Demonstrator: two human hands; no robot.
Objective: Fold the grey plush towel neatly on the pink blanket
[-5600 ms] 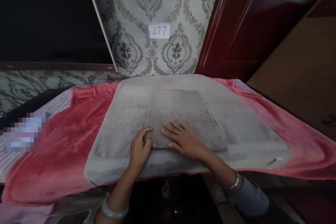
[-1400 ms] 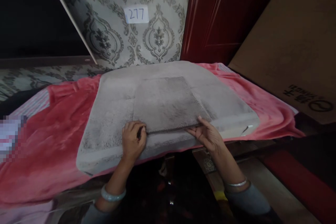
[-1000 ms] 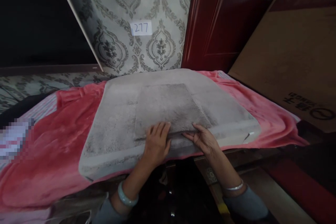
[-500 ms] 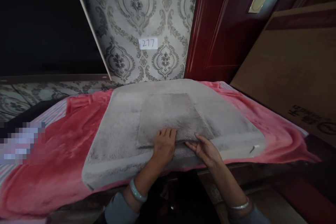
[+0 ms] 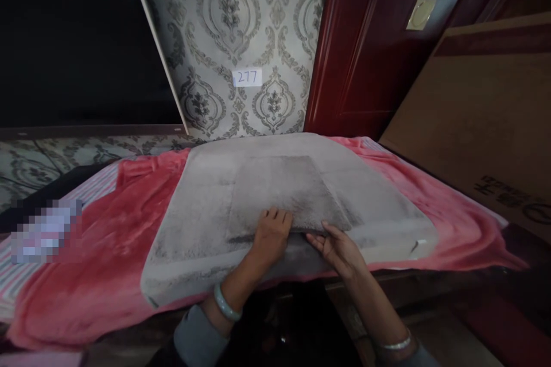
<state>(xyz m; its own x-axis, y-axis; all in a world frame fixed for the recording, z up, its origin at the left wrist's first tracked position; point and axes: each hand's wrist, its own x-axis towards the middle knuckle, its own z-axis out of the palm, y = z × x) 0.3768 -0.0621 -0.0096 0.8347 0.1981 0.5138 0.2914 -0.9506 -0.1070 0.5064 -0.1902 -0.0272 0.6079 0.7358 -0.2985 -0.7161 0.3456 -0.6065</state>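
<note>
A small grey plush mat (image 5: 279,186), roughly square, lies on a larger grey plush mat (image 5: 193,212) with rounded corners. My left hand (image 5: 273,232) has its fingers curled over the near edge of the small mat, back of the hand up. To its right, my right hand (image 5: 333,243) grips the same edge, thumb above and fingers partly beneath. Between the hands that edge is slightly raised. A small white tag (image 5: 419,242) shows near the large mat's front right corner.
Beneath the mats a pink blanket (image 5: 103,246) spreads to both sides. A large cardboard box (image 5: 482,109) leans at the right beside a dark red door (image 5: 365,46). A black screen (image 5: 77,40) is at the left, and a paper marked 277 (image 5: 247,77) is on the wall.
The view has shifted slightly, so everything sits a little lower and further right. Both hands keep their hold on the small mat's near edge, with little visible movement.
</note>
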